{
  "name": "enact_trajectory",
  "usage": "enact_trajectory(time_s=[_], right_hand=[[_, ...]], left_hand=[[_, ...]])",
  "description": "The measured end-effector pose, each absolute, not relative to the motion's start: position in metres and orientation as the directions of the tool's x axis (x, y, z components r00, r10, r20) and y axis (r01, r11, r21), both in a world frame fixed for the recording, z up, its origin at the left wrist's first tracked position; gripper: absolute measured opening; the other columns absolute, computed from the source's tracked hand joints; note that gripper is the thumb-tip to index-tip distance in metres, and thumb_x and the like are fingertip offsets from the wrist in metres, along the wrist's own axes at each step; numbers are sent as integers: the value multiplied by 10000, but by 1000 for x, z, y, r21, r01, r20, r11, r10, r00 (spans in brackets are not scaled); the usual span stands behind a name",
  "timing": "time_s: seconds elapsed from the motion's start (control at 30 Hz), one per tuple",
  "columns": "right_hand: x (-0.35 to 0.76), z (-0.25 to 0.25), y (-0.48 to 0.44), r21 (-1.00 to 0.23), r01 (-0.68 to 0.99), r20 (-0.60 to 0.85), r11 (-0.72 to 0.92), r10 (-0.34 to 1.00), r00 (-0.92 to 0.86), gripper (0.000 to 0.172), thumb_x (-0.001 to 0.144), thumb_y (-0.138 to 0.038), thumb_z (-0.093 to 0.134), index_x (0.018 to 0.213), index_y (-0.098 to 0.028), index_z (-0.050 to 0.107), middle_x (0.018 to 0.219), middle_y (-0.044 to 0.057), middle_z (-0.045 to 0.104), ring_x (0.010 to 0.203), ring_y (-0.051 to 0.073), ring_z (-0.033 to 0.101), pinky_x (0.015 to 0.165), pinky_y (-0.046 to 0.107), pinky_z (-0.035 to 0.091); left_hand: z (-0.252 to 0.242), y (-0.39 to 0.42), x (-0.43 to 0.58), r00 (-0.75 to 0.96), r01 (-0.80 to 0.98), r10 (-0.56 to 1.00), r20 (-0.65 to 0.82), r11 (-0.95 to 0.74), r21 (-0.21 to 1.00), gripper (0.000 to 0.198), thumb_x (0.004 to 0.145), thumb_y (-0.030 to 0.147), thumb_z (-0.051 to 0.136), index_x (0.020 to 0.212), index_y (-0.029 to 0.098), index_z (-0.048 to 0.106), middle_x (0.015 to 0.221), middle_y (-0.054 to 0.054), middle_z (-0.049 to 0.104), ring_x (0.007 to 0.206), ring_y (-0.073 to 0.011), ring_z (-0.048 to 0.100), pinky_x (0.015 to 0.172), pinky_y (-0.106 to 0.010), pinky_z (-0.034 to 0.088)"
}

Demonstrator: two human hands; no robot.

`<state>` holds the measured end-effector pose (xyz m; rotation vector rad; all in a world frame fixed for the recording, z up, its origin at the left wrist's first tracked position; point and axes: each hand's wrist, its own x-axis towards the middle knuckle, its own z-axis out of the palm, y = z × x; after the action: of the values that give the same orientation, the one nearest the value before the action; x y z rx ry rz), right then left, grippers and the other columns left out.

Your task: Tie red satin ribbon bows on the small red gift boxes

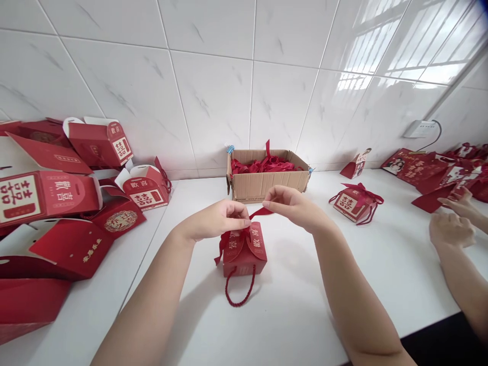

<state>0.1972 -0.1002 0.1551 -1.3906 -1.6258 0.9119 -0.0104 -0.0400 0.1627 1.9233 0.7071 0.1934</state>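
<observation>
A small red gift box [244, 262] with a rope handle hanging at its front stands on the white table before me. My left hand [219, 219] is closed at the top of the box, its thumb and fingers pinching the red ribbon [224, 239] there. To the right and slightly higher, my right hand [292, 206] pinches the other stretch of ribbon, drawn out from the box top. The spot where the ribbon passes through the box top is partly hidden by my left fingers.
Behind the box, a cardboard box [267, 184] holds red ribbons. Red gift boxes [49, 195] pile up at left. A finished-looking box with a bow [354, 203] stands at right. A co-worker's hands [453, 229] are among red packaging at far right.
</observation>
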Motion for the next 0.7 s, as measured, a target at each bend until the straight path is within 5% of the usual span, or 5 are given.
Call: enact_trajectory(time_s=[0.1, 0.27, 0.4, 0.7], right_hand=[[199, 165, -117, -804, 567, 230, 182, 973, 14, 190, 808, -391, 578, 826, -205, 548, 903, 24, 606, 815, 147, 553, 649, 255, 414], [188, 171, -141, -701, 672, -50, 238, 924, -379, 155, 837, -307, 519, 759, -205, 606, 731, 12, 638, 621, 133, 540, 551, 253, 390], [174, 157, -129, -628, 759, -104, 170, 949, -298, 128, 792, -261, 537, 725, -185, 616, 713, 33, 638, 614, 147, 549, 532, 258, 361], [165, 124, -97, -851, 517, -56, 92, 963, -263, 143, 708, -324, 629, 738, -184, 624, 720, -2, 622, 637, 135, 543, 547, 251, 415]], left_hand=[[162, -39, -10, 815, 377, 549, -185, -260, 889, 171, 789, 316, 546, 707, 167, 528, 678, 29, 473, 616, -97, 429, 555, -229, 332], [164, -41, -9, 831, 353, 532, -160, -284, 891, 158, 762, 274, 532, 656, 161, 504, 646, 32, 459, 590, -89, 395, 535, -221, 311], [165, -43, -9, 827, 358, 541, -154, -294, 886, 140, 757, 260, 511, 657, 163, 505, 641, 36, 454, 593, -90, 397, 541, -219, 311], [165, -43, -11, 837, 380, 528, -147, -365, 850, 121, 767, 249, 492, 677, 172, 521, 679, 23, 486, 612, -102, 428, 557, -227, 337]])
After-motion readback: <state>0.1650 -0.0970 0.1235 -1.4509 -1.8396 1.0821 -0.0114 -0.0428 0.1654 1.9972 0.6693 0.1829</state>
